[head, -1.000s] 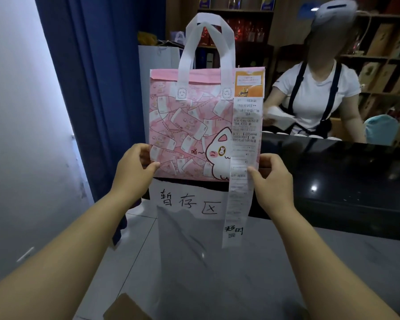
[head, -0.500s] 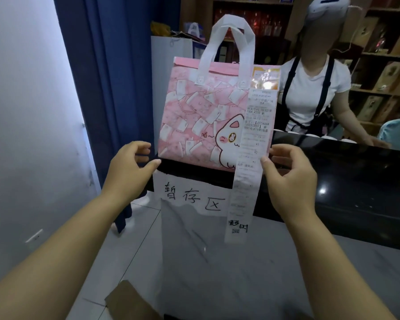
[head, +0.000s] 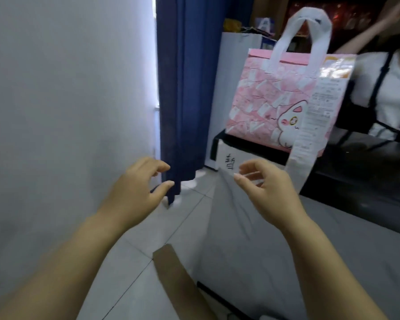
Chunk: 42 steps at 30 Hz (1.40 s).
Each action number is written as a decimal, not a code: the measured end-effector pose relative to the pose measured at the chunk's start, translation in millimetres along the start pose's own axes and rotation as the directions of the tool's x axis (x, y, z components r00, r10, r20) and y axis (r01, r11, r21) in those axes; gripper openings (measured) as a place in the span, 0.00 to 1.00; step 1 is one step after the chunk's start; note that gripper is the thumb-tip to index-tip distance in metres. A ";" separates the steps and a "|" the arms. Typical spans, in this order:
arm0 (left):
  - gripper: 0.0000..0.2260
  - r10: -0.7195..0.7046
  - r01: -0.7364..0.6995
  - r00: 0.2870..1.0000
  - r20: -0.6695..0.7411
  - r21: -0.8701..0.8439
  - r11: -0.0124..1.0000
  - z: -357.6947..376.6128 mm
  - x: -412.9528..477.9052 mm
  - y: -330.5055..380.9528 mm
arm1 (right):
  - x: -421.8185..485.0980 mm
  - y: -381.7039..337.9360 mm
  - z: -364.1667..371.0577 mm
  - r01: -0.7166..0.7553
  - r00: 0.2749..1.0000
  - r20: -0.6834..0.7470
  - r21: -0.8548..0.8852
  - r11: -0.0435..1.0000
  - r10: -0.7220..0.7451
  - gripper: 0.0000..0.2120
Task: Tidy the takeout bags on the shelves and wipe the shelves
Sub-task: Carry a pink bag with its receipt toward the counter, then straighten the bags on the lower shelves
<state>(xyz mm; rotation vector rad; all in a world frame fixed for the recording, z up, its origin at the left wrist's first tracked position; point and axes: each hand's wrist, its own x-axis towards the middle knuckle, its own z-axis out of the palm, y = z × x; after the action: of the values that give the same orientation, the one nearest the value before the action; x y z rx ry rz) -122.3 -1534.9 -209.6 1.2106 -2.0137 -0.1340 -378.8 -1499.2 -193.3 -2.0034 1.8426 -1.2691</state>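
Note:
A pink takeout bag [head: 270,105] with a white cat print and white handles stands upright on the black counter top [head: 356,162]. A long white receipt [head: 310,135] hangs from its right side down over the counter edge. My left hand [head: 136,190] hovers below and left of the bag, fingers loosely curled, holding nothing. My right hand [head: 268,192] is also below the bag, fingers relaxed and apart, empty, in front of a white paper sign [head: 229,162] taped on the counter front.
A blue curtain [head: 183,88] hangs left of the counter beside a white wall [head: 67,112]. A person in a white shirt [head: 383,88] stands behind the counter. A brown cardboard piece [head: 176,278] lies low in front of me on the tiled floor. A white cabinet [head: 236,65] stands behind the bag.
Both hands let go of the bag and drew back down and to the left. The bag stays on the counter. My view swung left and down.

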 end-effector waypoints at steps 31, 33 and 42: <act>0.10 -0.690 0.944 0.326 -0.646 0.266 0.197 -450.1 -697.2 80.6 | -465.3 -535.6 237.3 0.378 0.085 0.557 0.749 0.544 -0.826 0.10; 0.09 -0.682 0.958 0.276 -0.677 0.248 0.142 -470.3 -721.9 79.7 | -490.3 -564.0 251.0 0.370 0.035 0.538 0.776 0.511 -0.842 0.10; 0.11 -0.691 0.977 0.107 -0.715 0.204 -0.060 -564.1 -819.2 41.2 | -595.7 -690.1 322.7 0.329 -0.175 0.480 0.851 0.409 -0.859 0.12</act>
<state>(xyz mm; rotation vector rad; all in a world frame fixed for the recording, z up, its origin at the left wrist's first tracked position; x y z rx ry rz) 426.9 -705.7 -252.6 2.6691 -0.4322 0.2674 413.8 -949.7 -262.4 -2.4281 -0.2525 -0.0940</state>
